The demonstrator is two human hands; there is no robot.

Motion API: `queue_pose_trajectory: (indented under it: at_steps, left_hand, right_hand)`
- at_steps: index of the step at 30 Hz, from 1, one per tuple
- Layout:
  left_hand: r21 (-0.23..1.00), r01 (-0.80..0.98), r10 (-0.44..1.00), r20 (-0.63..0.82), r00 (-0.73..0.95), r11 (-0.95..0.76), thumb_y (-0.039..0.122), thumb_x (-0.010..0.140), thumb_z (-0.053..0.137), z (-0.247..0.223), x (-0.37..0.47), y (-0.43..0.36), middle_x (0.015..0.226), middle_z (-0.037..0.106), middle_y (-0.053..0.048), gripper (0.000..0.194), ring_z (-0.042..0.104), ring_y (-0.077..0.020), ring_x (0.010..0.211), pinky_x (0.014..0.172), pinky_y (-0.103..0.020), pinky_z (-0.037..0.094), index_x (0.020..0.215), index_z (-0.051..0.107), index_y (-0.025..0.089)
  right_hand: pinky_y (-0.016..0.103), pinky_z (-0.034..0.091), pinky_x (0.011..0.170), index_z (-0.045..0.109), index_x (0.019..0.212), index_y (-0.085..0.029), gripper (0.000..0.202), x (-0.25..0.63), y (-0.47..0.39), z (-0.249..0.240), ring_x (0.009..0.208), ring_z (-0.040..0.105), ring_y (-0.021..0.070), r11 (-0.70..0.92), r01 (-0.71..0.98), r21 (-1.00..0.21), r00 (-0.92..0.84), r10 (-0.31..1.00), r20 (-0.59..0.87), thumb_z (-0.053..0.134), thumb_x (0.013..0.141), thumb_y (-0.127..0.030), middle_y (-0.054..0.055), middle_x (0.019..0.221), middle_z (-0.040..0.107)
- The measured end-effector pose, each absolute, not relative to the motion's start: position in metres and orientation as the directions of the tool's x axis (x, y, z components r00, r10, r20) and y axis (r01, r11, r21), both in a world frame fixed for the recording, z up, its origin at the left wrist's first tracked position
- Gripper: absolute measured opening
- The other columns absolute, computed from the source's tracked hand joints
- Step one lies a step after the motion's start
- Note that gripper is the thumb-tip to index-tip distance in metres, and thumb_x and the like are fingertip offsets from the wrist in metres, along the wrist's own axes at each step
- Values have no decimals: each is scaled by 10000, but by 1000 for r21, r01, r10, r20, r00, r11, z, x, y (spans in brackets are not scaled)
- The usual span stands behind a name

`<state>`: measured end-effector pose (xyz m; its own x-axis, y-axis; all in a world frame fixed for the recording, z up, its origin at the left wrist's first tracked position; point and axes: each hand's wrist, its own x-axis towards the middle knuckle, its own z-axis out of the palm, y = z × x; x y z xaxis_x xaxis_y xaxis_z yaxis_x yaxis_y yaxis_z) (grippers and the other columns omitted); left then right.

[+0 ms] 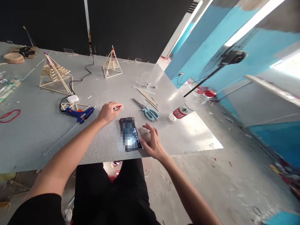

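A smartphone [134, 137] with a lit, partly blurred-out screen lies on the grey table near its front edge. My right hand [152, 142] rests at the phone's right side, fingers apart, the thumb by its edge. Beyond the phone to the left, my left hand [109, 112] lies on the table with fingertips and thumb drawn together; whatever is between them is too small to make out. Blue-handled scissors [150, 113] lie to the right, blades pointing away. Left of my left hand is a blue hot glue gun [81, 114] with a clear glue stick in its back.
Two stick pyramids [56, 76] [112, 64] stand farther back. Loose wooden sticks [150, 98] lie beyond the scissors. A red-labelled plastic bottle [180, 113] lies at the right. A white case [72, 98] and a black cable [82, 79] are by the glue gun.
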<state>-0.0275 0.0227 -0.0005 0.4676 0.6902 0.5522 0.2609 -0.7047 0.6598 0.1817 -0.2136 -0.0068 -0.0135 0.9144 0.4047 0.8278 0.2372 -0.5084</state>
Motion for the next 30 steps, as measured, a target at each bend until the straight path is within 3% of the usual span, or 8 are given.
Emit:
queue_pose_trajectory:
  at_steps: [5, 9, 17, 25, 28, 30]
  left_hand:
    - [663, 234, 668, 532, 521, -711, 353, 934, 667, -6, -28, 25, 992, 796, -66, 205, 691, -171, 838, 812, -330, 545, 1023, 793, 218]
    - [639, 235, 633, 513, 579, -733, 384, 948, 650, -11, -29, 27, 1005, 797, -73, 241, 715, -189, 887, 846, -333, 559, 1023, 796, 208]
    - [493, 283, 526, 473, 707, -823, 381, 1013, 594, -17, -29, 34, 1198, 675, -90, 261, 670, -191, 1030, 935, -407, 582, 1158, 661, 175]
    - [300, 383, 486, 516, 705, -874, 372, 1004, 607, -12, -39, 32, 1282, 631, -105, 311, 650, -219, 1092, 949, -433, 578, 1249, 621, 181]
    - [248, 417, 482, 541, 690, -874, 371, 1003, 609, -13, -40, 33, 1280, 631, -105, 315, 651, -220, 1090, 945, -433, 580, 1252, 619, 179]
    - [222, 431, 477, 553, 683, -875, 371, 1001, 613, -14, -39, 34, 1274, 633, -104, 320, 653, -221, 1087, 942, -434, 581, 1254, 617, 174]
  right_hand:
    - [607, 353, 1136, 88, 1608, -171, 1079, 137, -253, -15, 1401, 390, 363, 76, 872, -483, 98, 941, 325, 699, 845, -630, 201, 1540, 436]
    - [601, 341, 1138, 85, 1610, -162, 1118, 101, -254, -26, 1421, 390, 377, -59, 868, -493, 255, 905, 340, 696, 827, -675, 207, 1535, 455]
    - [541, 374, 1100, 280, 1540, -190, 1003, 87, -234, -39, 1303, 522, 342, -194, 821, -538, 465, 773, 431, 705, 790, -702, 147, 1386, 616]
    - [549, 417, 1031, 378, 1491, -183, 908, 95, -231, -37, 1231, 539, 359, -82, 860, -504, 370, 781, 503, 685, 812, -702, 148, 1309, 648]
    - [489, 477, 972, 437, 1448, -213, 626, 125, -216, -27, 1118, 596, 298, 31, 866, -499, 284, 790, 543, 518, 972, -610, 99, 1159, 711]
    - [492, 454, 1031, 523, 1359, -224, 457, 150, -194, -16, 1158, 577, 276, 100, 869, -485, 247, 761, 600, 404, 1041, -530, 96, 1156, 701]
